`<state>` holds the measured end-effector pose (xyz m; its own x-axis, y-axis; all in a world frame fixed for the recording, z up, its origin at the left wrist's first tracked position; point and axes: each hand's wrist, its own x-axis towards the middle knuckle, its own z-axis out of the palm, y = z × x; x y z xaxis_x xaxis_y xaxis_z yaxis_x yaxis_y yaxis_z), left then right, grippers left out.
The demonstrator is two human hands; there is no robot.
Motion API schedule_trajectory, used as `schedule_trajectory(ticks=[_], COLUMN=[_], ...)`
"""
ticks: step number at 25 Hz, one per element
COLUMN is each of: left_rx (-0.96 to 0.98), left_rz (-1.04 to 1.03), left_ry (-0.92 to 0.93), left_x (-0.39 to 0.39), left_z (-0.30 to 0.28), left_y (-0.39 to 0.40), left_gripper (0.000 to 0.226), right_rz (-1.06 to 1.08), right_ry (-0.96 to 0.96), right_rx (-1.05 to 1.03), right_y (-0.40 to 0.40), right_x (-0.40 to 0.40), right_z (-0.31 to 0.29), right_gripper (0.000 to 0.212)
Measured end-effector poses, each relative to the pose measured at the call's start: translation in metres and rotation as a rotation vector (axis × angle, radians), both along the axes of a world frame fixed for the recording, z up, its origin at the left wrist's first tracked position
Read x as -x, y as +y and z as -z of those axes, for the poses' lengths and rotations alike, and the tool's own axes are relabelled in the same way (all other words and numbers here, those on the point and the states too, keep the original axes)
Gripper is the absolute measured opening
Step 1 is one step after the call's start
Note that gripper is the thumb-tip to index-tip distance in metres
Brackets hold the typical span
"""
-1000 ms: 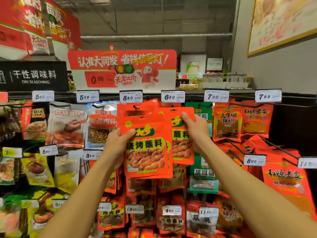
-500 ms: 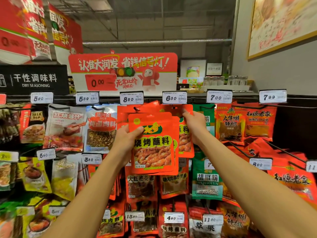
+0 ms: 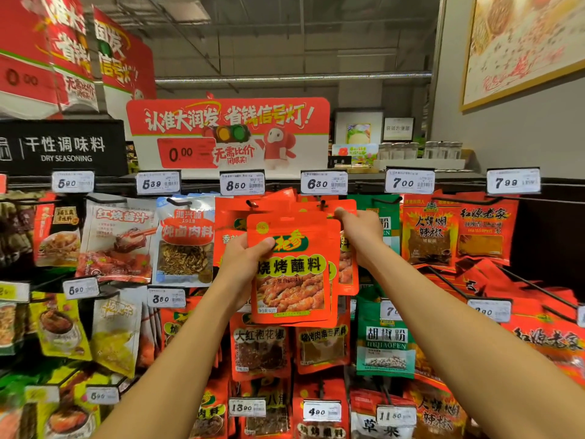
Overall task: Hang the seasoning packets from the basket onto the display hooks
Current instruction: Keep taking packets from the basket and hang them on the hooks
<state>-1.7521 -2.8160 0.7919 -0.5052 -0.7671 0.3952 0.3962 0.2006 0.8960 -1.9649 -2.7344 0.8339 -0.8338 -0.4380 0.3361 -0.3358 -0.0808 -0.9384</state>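
Packets crowded the pegboard wall edge to edge, leaving little free room between neighbouring hooks. Both arms reached up toward the top row under the 8.50 price tag [image 3: 242, 184] and 6.30 price tag [image 3: 323, 183]. The left hand [image 3: 245, 264] gripped a stack of orange-red barbecue dip seasoning packets [image 3: 292, 274], thumb across the front, showing a green logo and fried strips. The right hand [image 3: 361, 231] pinched the stack's upper right corner near a black display hook [image 3: 322, 204]. No basket was in view.
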Motion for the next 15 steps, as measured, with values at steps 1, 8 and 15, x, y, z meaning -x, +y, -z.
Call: schedule_trajectory(ticks=[1,8,15], left_rx=[-0.002,-0.003,-0.041], left_rz=[0.007,0.119,0.117], left_ry=[0.0,0.052,0.093], left_x=[0.001,0.022,0.036], left_z=[0.0,-0.001,-0.002], left_y=[0.0,0.004,0.005], left_gripper=[0.008,0.011,0.014], right_rz=[-0.027,0.023,-0.649], right_ry=[0.02,0.252,-0.151], right_rx=[-0.01,0.205,0.294], right_y=[-0.001,0.039,0.048], right_x=[0.002,-0.002,-0.014], right_z=[0.003,0.028,0.037], right_gripper=[0.038,0.011,0.029])
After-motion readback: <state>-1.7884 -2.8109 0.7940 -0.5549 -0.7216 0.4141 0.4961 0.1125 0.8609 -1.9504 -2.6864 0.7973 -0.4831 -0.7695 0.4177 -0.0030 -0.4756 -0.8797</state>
